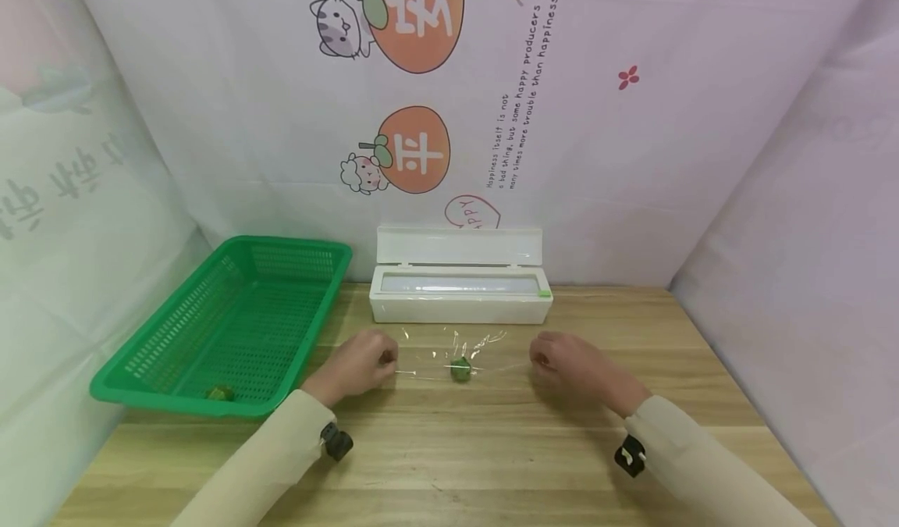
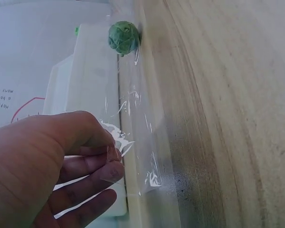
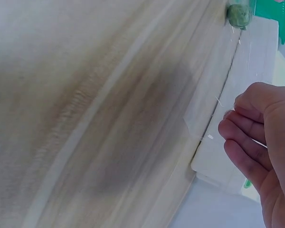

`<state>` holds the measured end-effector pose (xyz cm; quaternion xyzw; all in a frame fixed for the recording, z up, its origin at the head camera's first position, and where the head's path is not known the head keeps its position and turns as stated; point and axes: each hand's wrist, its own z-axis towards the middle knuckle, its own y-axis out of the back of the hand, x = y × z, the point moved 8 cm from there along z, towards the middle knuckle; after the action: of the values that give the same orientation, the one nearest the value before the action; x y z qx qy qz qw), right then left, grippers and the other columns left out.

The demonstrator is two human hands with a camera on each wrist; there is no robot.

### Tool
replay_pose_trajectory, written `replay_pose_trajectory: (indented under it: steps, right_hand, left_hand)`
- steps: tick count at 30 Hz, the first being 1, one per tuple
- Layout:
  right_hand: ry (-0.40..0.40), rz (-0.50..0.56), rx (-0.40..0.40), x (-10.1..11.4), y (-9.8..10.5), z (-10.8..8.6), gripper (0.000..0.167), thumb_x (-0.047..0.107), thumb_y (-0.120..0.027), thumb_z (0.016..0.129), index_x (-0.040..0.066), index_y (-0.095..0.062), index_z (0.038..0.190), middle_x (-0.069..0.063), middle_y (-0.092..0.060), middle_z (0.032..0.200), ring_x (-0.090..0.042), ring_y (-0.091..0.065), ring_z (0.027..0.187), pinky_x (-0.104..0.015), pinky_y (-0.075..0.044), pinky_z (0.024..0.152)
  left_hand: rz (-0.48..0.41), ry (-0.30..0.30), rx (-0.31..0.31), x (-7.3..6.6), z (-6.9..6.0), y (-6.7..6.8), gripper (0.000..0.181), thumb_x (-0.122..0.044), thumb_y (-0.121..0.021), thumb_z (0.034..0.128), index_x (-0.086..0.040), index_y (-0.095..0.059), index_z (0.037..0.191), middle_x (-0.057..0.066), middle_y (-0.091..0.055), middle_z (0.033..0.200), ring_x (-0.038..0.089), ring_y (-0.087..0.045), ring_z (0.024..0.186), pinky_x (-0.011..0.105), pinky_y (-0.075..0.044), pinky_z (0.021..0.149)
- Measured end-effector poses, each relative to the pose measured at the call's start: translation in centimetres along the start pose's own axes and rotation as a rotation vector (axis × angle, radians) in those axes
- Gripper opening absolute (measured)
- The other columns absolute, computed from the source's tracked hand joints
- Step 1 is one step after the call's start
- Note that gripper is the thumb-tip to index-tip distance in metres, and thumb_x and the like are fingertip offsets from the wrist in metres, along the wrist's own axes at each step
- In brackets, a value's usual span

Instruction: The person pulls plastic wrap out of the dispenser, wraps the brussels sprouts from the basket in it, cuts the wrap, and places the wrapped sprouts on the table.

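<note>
A small green Brussels sprout [image 1: 460, 368] lies on a clear sheet of cling film [image 2: 141, 123] in the middle of the table. To its left, my left hand [image 1: 360, 363] pinches the film's edge between thumb and fingers; the left wrist view shows the film bunched at the fingertips. On the sprout's other side, my right hand [image 1: 570, 364] pinches the opposite edge of the film with thumb and forefinger, its other fingers loosely curled. Glints on the film run between both hands, though its exact outline is hard to see.
Behind the sprout stands a white cling film dispenser [image 1: 460, 308] with its lid raised against the printed cloth wall [image 1: 597, 168]. At the left, a green plastic basket [image 1: 309, 355] holds a small green-yellow item [image 1: 220, 393]. Wood-grain table [image 1: 477, 464] extends toward the front.
</note>
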<state>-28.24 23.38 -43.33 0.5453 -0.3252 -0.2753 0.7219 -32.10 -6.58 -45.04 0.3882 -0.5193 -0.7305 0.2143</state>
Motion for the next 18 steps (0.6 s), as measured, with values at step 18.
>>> replay_pose_trajectory:
  steps: [18]
  right_hand:
    - [-0.106,0.124,0.113,-1.9,-1.2,2.2,0.023,0.003,-0.068,0.094,0.018,-0.063,0.077,0.011,-0.057,0.072,-0.002,-0.05,0.066,-0.019,-0.049,0.062]
  left_hand:
    - [-0.052,0.145,0.044,2.1,1.6,-0.9,0.021,-0.003,-0.073,0.0886,-0.014,-0.068,0.071,-0.005,-0.063,0.069,0.009,-0.052,0.064,0.023,-0.046,0.058]
